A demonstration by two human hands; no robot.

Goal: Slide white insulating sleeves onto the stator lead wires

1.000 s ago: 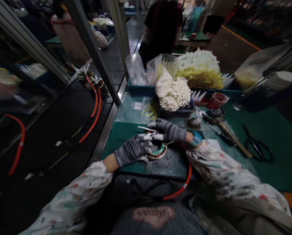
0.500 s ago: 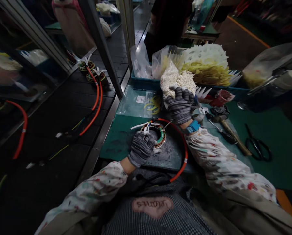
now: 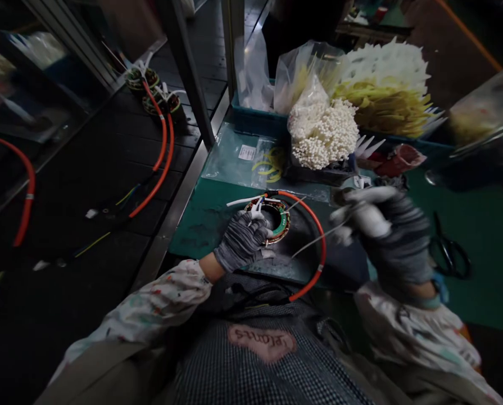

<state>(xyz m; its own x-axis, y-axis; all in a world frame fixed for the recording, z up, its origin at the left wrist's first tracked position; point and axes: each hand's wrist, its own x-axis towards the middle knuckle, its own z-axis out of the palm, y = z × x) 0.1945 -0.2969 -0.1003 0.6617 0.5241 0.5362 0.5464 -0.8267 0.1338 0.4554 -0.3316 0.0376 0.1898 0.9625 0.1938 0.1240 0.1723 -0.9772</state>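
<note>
My left hand [image 3: 245, 236], in a grey striped glove with white fingertips, is closed on the near left side of a motor stator [image 3: 285, 228]. The stator is a copper-wound ring with a green inner band, lying on the dark work surface. White sleeved leads and a red sleeved cable [image 3: 322, 242] run from it, the cable curving round its right side. My right hand [image 3: 386, 230] is raised to the right, blurred by motion, its fingers pinched together. A thin pale cord [image 3: 314, 242] stretches down left from those fingertips. A second thin strand sticks out from the stator's top right.
Beyond the stator stand a bundle of white-tipped sticks [image 3: 327, 135] and a blue tray [image 3: 251, 120] with yellow and white pieces. A flat plastic bag [image 3: 230, 160] lies before it. Scissors [image 3: 449, 253] rest at right. More stators [image 3: 161, 101] with red cables sit on the left line.
My right hand has left the white-tipped bundle and moved right and nearer, with a thin cord now at its fingers. My left hand has stayed on the stator. The view has shifted slightly.
</note>
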